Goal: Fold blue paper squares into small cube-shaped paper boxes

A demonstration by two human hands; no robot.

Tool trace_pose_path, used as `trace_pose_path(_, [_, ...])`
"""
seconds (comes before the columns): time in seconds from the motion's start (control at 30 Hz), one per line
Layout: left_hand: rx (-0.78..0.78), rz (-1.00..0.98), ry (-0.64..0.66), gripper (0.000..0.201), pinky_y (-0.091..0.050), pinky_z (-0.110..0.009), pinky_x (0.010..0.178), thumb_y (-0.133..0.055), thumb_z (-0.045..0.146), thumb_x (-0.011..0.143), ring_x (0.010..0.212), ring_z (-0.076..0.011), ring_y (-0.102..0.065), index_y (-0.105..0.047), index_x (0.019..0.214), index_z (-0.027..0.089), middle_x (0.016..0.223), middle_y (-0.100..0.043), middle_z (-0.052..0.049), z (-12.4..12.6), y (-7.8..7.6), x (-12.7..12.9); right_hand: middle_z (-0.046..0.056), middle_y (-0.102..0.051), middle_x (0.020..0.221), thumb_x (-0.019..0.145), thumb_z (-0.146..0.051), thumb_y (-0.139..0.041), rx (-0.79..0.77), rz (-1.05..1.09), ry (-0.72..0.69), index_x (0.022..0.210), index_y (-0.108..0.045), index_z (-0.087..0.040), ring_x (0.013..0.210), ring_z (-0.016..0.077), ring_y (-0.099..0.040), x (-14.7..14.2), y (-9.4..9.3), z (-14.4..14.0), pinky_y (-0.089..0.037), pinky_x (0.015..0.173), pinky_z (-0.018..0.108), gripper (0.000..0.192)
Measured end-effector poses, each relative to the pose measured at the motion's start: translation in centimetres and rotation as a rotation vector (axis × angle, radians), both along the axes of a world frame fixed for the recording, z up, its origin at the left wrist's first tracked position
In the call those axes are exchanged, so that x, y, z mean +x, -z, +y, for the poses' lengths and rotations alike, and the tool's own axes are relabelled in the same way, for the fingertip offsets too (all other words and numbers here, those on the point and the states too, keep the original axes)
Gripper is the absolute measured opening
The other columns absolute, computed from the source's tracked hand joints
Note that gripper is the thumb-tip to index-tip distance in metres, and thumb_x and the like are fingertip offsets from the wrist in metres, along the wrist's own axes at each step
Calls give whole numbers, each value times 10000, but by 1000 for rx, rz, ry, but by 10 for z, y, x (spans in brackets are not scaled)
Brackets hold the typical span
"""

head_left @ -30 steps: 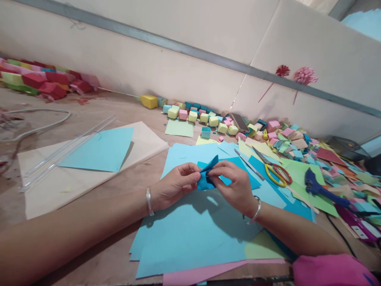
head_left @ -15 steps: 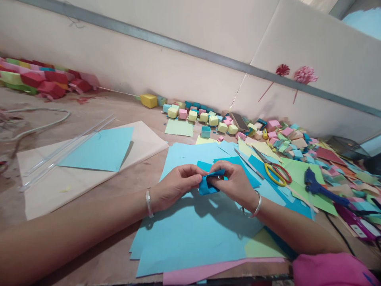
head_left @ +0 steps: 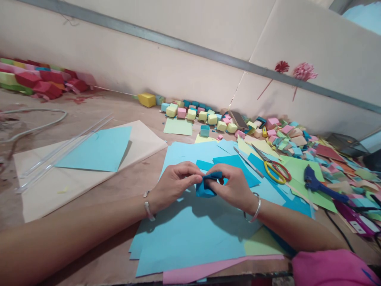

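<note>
As the left hand (head_left: pixel 175 186) pinches one side of the blue paper (head_left: pixel 205 192) in the frame's middle, probably to keep it still, the right hand (head_left: pixel 235 184) pinches the other. Farther right I see scissors (head_left: pixel 266 159), easy to reach.

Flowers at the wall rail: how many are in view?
2. The red flower is at the rail, toward the right of the view; the larger pink flower is just right of it. No others appear hidden there.
</note>
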State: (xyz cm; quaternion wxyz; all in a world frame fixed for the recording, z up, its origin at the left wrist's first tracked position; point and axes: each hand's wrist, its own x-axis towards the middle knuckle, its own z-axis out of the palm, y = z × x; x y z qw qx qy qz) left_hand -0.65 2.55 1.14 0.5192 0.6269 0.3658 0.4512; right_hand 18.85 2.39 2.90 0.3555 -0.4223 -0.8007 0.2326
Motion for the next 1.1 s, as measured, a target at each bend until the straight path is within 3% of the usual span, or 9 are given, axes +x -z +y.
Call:
trace_pose_path(0.1, [92, 34, -56, 120, -447, -332, 789, -699, 302, 784, 855, -194, -570, -699, 849, 201, 875, -648, -48, -2, -1, -1, -7, -676, 737, 775, -164, -628, -36, -2, 37, 768, -689, -201, 625, 106, -552, 0, -1, 1, -427, 578, 243, 72])
trace_pose_path(0.27, [270, 137, -47, 50, -440, -346, 824, -693, 232, 781, 855, -202, -572, -659, 759, 202, 839, -629, -45, -5, -4, 0, 8, -686, 776, 768, -141, -618, -16, 11, -9, 781, -687, -200, 643, 112, -561, -1, -2, -1, -439, 579, 245, 92])
trace_pose_path(0.63, [364, 268, -29, 73, -422, -306, 779, -640, 193, 829, 830, -176, -552, -630, 757, 196, 817, -572, -20, -3, -1, -1, 38, -687, 817, 840, -145, -576, 183, -76, -99, 835, -660, -197, 728, 140, -595, 1, 2, -2, -459, 638, 259, 99])
trace_pose_path(0.8, [276, 199, 27, 101, -426, -319, 808, -633, 238, 843, 852, -178, -550, -622, 753, 195, 849, -580, -25, -1, 2, 0, 35, -682, 748, 845, -141, -576, 210, -76, -138, 813, -673, -192, 695, 137, -605, 2, 0, -5, -463, 621, 253, 114])
trace_pose_path(0.93, [3, -26, 160, 162, -462, -319, 753, -690, 283, 797, 828, -175, -577, -637, 917, 188, 899, -627, -43, 0, 4, 1, 18, -671, 703, 824, -126, -597, 187, -26, -99, 770, -683, -196, 631, 122, -577, 4, -6, -5, -439, 583, 244, 124])
trace_pose_path(1.0, [-84, -36, 183, 172, -460, -312, 724, -714, 302, 772, 794, -172, -575, -665, 868, 168, 865, -642, -50, 2, 4, 1, 3, -666, 684, 816, -120, -594, 161, -21, -75, 759, -687, -205, 603, 114, -556, 3, -8, -4, -428, 574, 243, 138])
trace_pose_path(1.1, [-92, -7, 153, 177, -448, -316, 727, -719, 326, 765, 767, -174, -573, -687, 727, 156, 801, -656, -52, 4, 2, 0, -4, -670, 679, 807, -118, -586, 132, -21, -67, 754, -691, -211, 609, 115, -566, 3, -8, -3, -434, 590, 246, 151])
